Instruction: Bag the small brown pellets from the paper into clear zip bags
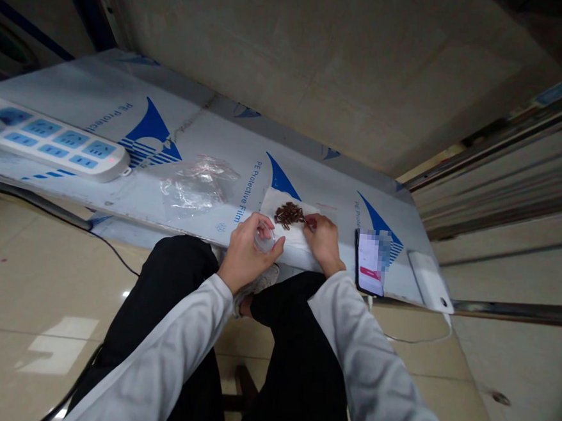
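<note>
My left hand is closed around a small clear plastic cup, its opening tipped toward the paper. A white sheet of tissue or paper lies on the bench, with a heap of small brown slender pieces on it. At the right side of the heap is my right hand, thumb and fingers pinched together. A small dark piece shows at those fingertips; whether it is one of the brown pieces or the tip of a tool I cannot tell.
A crumpled clear plastic bag lies left of the paper on the film-covered bench. Further left sits a white power strip. On the right are a lit phone and a white power bank with a cable.
</note>
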A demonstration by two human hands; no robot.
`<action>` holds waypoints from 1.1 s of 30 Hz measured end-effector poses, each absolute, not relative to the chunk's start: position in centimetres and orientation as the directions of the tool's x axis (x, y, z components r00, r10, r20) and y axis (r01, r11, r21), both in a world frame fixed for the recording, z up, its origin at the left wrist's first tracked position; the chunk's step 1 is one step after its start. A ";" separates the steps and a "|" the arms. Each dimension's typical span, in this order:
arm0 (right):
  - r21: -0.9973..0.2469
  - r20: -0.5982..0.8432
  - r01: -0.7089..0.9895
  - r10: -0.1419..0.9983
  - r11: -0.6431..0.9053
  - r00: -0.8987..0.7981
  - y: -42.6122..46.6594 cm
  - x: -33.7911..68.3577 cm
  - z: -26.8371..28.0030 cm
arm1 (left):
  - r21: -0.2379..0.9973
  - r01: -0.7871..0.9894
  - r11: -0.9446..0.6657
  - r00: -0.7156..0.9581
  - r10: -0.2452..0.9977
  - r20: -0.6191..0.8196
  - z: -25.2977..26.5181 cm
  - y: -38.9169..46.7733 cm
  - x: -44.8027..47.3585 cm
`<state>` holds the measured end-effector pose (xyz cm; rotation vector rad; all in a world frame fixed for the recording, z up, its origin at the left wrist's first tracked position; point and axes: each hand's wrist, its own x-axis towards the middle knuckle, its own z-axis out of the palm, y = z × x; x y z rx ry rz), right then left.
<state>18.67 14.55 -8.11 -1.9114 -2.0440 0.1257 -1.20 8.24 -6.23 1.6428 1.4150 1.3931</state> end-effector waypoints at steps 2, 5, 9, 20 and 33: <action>-0.288 0.179 0.954 0.983 0.078 -0.026 14.7 18.7 -8.2 | 0.888 0.360 -0.286 -0.096 0.936 0.340 -6.3 8.2 -1.2; -0.302 0.189 0.950 0.982 0.073 -0.015 15.0 18.7 -8.2 | 0.890 0.357 -0.282 -0.103 0.935 0.338 -6.4 8.2 -1.3; -0.407 0.244 0.909 0.970 0.090 0.013 15.2 18.7 -8.0 | 0.890 0.357 -0.284 -0.109 0.934 0.341 -6.3 8.2 -1.3; -0.193 0.171 0.975 0.982 0.114 -0.081 14.6 17.3 -7.1 | 0.886 0.361 -0.290 -0.102 0.932 0.347 -6.2 8.3 -1.3; -0.632 0.307 0.760 0.949 0.149 0.069 10.1 15.0 -2.3 | 0.888 0.358 -0.288 -0.092 0.936 0.341 -6.5 8.3 -1.2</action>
